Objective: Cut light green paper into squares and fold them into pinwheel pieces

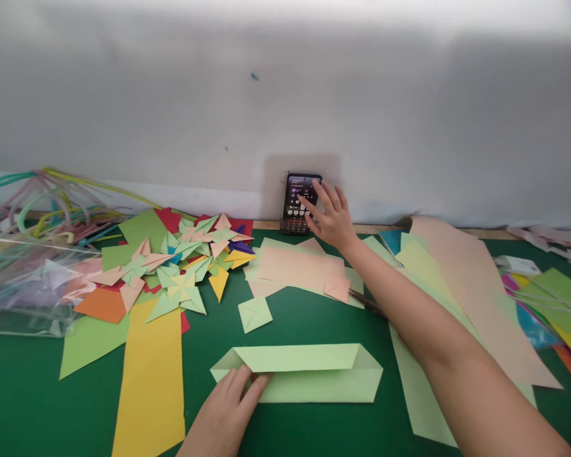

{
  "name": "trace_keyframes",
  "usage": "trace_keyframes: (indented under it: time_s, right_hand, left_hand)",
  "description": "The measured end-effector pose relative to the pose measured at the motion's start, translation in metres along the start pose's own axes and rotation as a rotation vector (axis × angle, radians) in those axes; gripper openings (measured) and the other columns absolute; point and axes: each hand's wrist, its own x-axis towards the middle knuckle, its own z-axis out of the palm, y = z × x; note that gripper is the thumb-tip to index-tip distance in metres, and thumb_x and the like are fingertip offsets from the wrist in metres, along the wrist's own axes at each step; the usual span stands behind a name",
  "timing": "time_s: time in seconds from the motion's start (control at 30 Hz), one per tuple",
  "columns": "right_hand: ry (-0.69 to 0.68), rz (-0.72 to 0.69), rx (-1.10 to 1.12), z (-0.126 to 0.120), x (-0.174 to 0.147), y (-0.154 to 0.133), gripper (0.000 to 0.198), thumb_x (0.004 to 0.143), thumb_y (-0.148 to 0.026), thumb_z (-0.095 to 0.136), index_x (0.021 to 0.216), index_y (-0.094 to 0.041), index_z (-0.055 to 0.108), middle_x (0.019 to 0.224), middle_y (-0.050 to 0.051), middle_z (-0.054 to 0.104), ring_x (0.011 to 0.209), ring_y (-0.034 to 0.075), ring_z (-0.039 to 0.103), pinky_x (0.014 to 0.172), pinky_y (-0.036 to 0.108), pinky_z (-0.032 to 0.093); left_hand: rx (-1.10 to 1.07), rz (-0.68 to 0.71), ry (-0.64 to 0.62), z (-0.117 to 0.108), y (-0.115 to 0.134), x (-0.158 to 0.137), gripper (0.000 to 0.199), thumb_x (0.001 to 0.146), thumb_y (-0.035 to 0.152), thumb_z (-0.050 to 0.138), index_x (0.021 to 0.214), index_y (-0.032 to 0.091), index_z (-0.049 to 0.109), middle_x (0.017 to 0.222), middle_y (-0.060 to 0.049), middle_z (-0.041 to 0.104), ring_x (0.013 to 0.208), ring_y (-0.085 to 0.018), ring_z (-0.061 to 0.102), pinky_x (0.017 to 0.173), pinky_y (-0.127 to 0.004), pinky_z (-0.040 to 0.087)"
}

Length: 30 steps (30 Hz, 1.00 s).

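Note:
A light green sheet of folded paper lies on the table in front of me, its corners turned in and its upper edge folded down. My left hand is closed at its left part, with the fingertips partly hidden by the flap. My right hand reaches across to a smartphone that leans upright against the wall. Its fingers are spread over the lit screen, and I cannot tell which of them touch it. A small folded green square rests between the phone and the folded sheet.
Several folded paper stars are heaped at the left, beside a yellow paper strip and a clear plastic bag. Peach paper sheets lie below the phone. Scissors are partly under my right arm. More large sheets cover the right side.

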Motion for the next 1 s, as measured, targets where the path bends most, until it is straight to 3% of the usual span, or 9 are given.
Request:
trace_keyframes:
  time_s: [0.43,0.73,1.0]
  right_hand:
    - [0.0,-0.051,0.005,-0.0004,0.0094,-0.0054,0.053,0.09,-0.04,0.039,0.14,-0.035,0.025,0.151,0.001,0.014,0.138,0.028,0.012,0.108,0.056,0.015]
    - [-0.061,0.012,0.023,-0.0028,0.0092,-0.0066,0.049,0.09,-0.041,0.036,0.138,-0.033,0.031,0.149,0.002,0.023,0.138,0.028,0.013,0.107,0.058,0.016]
    - [-0.014,0.042,-0.006,-0.002,0.006,-0.0026,0.049,0.09,-0.039,0.034,0.138,-0.026,0.032,0.149,0.007,0.023,0.138,0.026,0.014,0.107,0.057,0.016]
  left_hand:
    - [0.057,0.015,-0.007,0.0029,-0.0006,0.0002,0.059,0.078,0.002,0.037,0.13,0.029,0.044,0.123,-0.005,0.057,0.106,-0.022,0.058,0.083,-0.034,0.052]
    - [0.007,-0.011,-0.013,0.0013,0.0014,0.0001,0.06,0.078,0.002,0.037,0.131,0.03,0.043,0.122,-0.005,0.057,0.106,-0.021,0.058,0.083,-0.034,0.052]
    - [-0.025,-0.03,-0.012,-0.0029,0.0044,0.002,0.061,0.079,0.001,0.036,0.131,0.032,0.041,0.122,-0.004,0.057,0.106,-0.021,0.057,0.083,-0.034,0.052]
